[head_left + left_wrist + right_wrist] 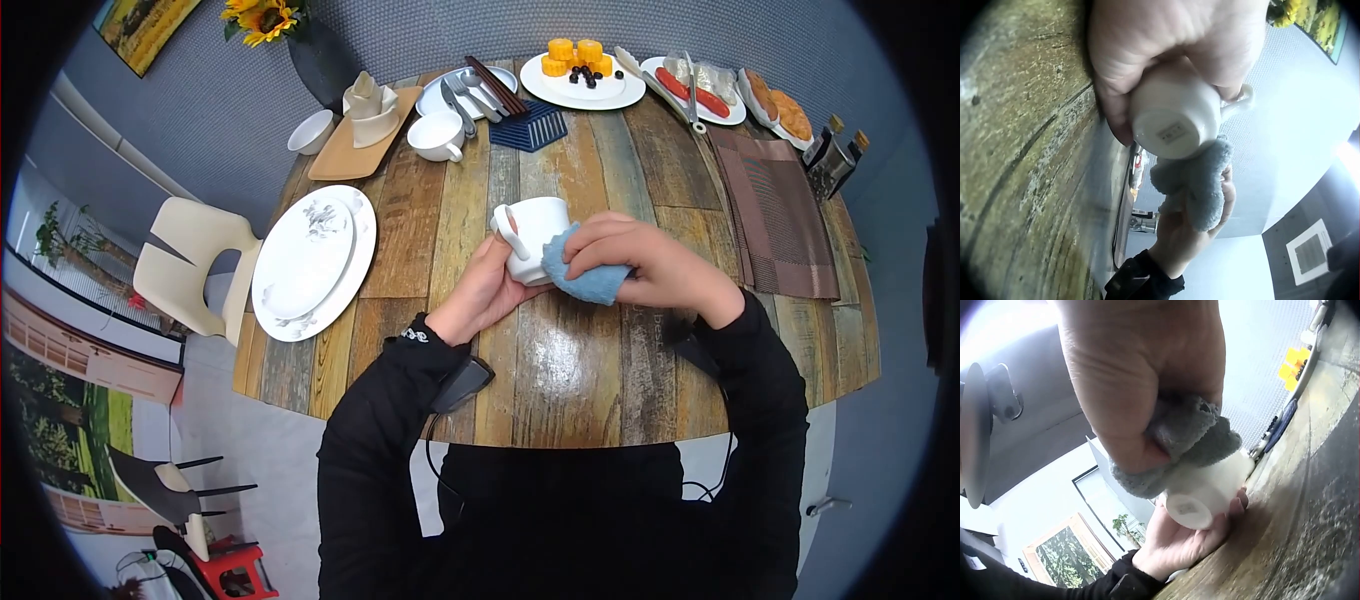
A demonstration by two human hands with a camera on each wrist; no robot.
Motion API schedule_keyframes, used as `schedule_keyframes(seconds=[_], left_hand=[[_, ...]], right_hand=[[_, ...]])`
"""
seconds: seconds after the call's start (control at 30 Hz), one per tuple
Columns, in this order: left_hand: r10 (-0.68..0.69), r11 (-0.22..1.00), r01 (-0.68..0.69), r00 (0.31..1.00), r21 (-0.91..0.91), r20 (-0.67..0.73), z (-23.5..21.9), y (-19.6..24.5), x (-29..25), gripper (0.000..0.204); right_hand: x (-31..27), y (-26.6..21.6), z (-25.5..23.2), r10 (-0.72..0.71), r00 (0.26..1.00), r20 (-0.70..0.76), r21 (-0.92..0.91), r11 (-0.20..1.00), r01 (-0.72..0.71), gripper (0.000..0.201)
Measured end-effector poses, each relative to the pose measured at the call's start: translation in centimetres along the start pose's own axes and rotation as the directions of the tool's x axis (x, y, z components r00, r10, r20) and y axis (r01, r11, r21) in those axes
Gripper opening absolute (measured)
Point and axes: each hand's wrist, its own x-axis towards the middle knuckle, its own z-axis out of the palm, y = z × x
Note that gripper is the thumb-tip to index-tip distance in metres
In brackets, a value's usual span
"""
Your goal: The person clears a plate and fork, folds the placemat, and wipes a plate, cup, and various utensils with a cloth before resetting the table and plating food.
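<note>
A white cup (541, 222) with a side handle is tilted over the near middle of the wooden table. My left hand (482, 290) grips it from the left and below, thumb up by the handle. In the left wrist view the cup's base (1171, 133) with a small printed mark faces that camera. My right hand (655, 262) holds a bunched blue cloth (590, 277) against the cup's right side. Seen from the right wrist, the grey-looking cloth (1185, 440) bulges between fingers and thumb and lies over the cup wall.
Two stacked white plates (363, 262) lie on the left. Behind are a second white cup (436, 136), a blue trivet (530, 127), a plate of corn and dark berries (583, 97) and a sausage plate (735, 112). A brown placemat (778, 215) covers the right side.
</note>
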Motion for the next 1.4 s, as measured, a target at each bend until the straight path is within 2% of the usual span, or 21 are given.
schedule_keyframes(seconds=[0.1,0.17,0.2,0.27,0.4,0.43,0.47,0.53,0.67,0.77,0.83,0.93,0.97,1.0,1.03,1.07,1.13,1.23,1.27,1.33,1.4], left_hand=[[-0.014,0.999,0.015,1.0,-0.036,0.014,0.3,0.2,0.0,0.044],[0.005,0.998,-0.003,0.999,-0.061,0.032,-0.1,0.1,0.0,0.044],[0.007,0.998,-0.005,0.999,-0.058,0.035,-0.2,0.1,0.0,0.044],[0.02,1.0,-0.019,0.999,-0.023,0.031,-0.3,0.0,0.1,0.043],[0.036,0.999,-0.036,0.999,0.005,0.021,0.0,-0.1,0.1,0.043],[0.038,0.999,-0.038,0.999,-0.004,0.01,0.0,-0.2,0.2,0.042],[0.039,0.999,-0.039,0.999,-0.014,-0.001,-0.1,-0.2,0.1,0.042],[0.034,0.999,-0.033,0.999,-0.04,0.015,-0.3,0.0,0.1,0.041],[0.052,0.998,-0.051,0.998,-0.041,0.02,0.1,0.0,0.0,0.041],[0.06,0.998,-0.06,0.998,-0.025,0.02,0.0,-0.2,0.1,0.047],[0.06,0.998,-0.06,0.998,-0.02,0.016,-0.2,-0.2,0.1,0.051],[0.097,0.995,-0.097,0.995,-0.034,-0.005,-0.4,-0.1,0.2,0.053],[0.133,0.991,-0.134,0.991,-0.031,-0.021,-0.4,-0.2,0.2,0.054],[0.169,0.985,-0.17,0.985,-0.027,-0.038,-0.4,-0.2,0.2,0.054],[0.169,0.985,-0.17,0.985,-0.025,-0.038,-0.4,-0.2,0.3,0.054],[0.175,0.984,-0.176,0.983,-0.017,-0.045,-0.5,-0.3,0.3,0.055],[0.177,0.984,-0.177,0.983,-0.007,-0.05,-0.5,-0.4,0.4,0.055],[0.21,0.978,-0.209,0.978,0.009,-0.014,-0.3,-0.3,0.5,0.059],[0.229,0.973,-0.229,0.973,0.032,0.011,-0.2,-0.3,0.5,0.054],[0.246,0.967,-0.247,0.969,0.054,0.035,-0.3,-0.4,0.5,0.05],[0.213,0.967,-0.227,0.97,0.118,0.12,-0.4,-0.4,0.5,0.049]], right_hand=[[-0.4,0.1,-0.5,0.035,0.999,-0.003,-0.007,0.999,-0.035,0.026],[-0.4,0.0,-1.0,0.113,0.994,0.007,-0.127,0.986,-0.111,0.03],[-0.3,0.0,-1.0,0.11,0.994,0.005,-0.13,0.985,-0.109,0.03],[0.1,0.2,-0.6,0.124,0.934,-0.336,-0.192,0.962,-0.196,0.033],[2.4,-0.2,1.5,0.026,0.942,-0.334,-0.225,0.968,-0.107,0.041],[3.0,0.0,2.4,-0.017,0.977,-0.215,-0.25,0.967,-0.038,0.044],[3.1,-0.1,3.6,-0.036,0.978,-0.203,-0.319,0.947,-0.031,0.047],[3.6,-0.2,4.0,-0.031,0.976,-0.215,-0.343,0.938,-0.046,0.048],[3.4,0.2,3.8,0.024,0.978,-0.208,-0.338,0.936,-0.095,0.049],[2.9,0.8,4.5,0.078,0.957,-0.28,-0.296,0.941,-0.164,0.05],[2.5,1.2,5.0,0.174,0.917,-0.359,-0.073,0.974,-0.214,0.05],[1.7,2.1,5.7,0.191,0.904,-0.383,-0.033,0.975,-0.22,0.049],[1.4,2.1,5.7,0.19,0.904,-0.383,-0.034,0.975,-0.219,0.049],[1.1,2.2,5.7,0.263,0.9,-0.347,0.044,0.963,-0.265,0.048],[0.8,2.2,5.7,0.334,0.891,-0.307,0.121,0.943,-0.311,0.048],[0.7,2.3,5.5,0.334,0.89,-0.31,0.122,0.943,-0.311,0.048],[0.4,2.5,4.9,0.388,0.893,-0.227,0.194,0.917,-0.349,0.048],[0.7,2.3,4.8,0.36,0.883,-0.303,0.206,0.929,-0.308,0.049],[0.9,2.0,4.8,0.36,0.882,-0.303,0.207,0.929,-0.308,0.049],[1.0,1.3,4.7,0.209,0.899,-0.385,0.032,0.976,-0.214,0.052],[1.1,0.8,4.3,0.188,0.91,-0.368,0.047,0.982,-0.184,0.052]])
